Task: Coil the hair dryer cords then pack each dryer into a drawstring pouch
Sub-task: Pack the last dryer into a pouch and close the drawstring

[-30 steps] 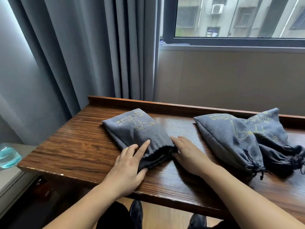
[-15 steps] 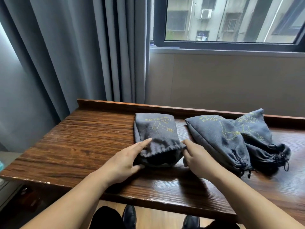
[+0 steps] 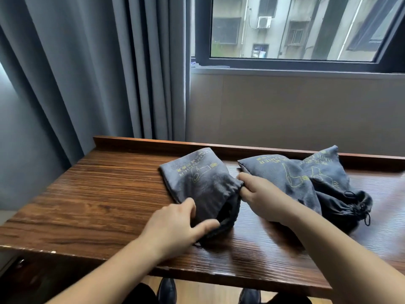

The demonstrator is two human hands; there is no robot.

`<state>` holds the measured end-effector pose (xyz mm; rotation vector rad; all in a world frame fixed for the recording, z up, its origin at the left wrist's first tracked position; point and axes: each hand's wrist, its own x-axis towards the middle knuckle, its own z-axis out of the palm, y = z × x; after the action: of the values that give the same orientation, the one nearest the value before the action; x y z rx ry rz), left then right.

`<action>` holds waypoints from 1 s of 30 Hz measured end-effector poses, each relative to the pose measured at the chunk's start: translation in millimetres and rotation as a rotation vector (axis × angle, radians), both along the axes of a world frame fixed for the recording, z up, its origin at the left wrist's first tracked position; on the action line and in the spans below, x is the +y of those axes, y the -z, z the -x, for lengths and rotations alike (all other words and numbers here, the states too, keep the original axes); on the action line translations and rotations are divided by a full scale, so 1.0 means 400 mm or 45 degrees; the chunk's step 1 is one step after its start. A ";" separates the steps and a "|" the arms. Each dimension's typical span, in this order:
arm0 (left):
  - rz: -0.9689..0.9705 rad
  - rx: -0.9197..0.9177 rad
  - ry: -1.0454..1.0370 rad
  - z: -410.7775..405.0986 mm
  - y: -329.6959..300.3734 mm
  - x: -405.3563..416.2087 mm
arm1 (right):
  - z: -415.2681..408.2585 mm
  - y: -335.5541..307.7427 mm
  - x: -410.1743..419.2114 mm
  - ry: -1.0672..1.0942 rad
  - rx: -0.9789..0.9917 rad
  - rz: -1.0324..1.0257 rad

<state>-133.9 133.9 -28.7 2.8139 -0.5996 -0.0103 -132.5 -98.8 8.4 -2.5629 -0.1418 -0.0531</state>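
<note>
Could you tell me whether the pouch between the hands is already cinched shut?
No, the left pouch gapes open while the left hand and right hand grip its rim.

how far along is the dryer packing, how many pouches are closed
Two pouches look done: the middle pouch and the far right pouch lie bulging on the wooden table, mouths cinched. In hand: the left pouch, its mouth open and dark, gripped by the left hand and right hand at the rim. Left: draw it shut. No dryer or cord shows.
</note>
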 end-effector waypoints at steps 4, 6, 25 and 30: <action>-0.151 -0.045 0.089 0.010 0.038 -0.033 | 0.023 0.021 -0.020 -0.023 0.015 0.110; -0.200 -0.052 0.143 -0.003 0.043 -0.023 | 0.037 0.026 -0.047 -0.026 0.039 0.188; -0.023 0.159 -0.093 -0.053 -0.036 0.062 | 0.067 0.021 -0.096 -0.076 0.296 -0.045; 0.742 0.655 0.063 -0.096 -0.126 0.101 | 0.048 -0.010 -0.090 -0.083 0.309 -0.966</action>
<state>-95.6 174.4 21.9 2.1116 -0.4512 -0.4719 -151.6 -134.6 12.5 -1.7879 -0.0880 0.1937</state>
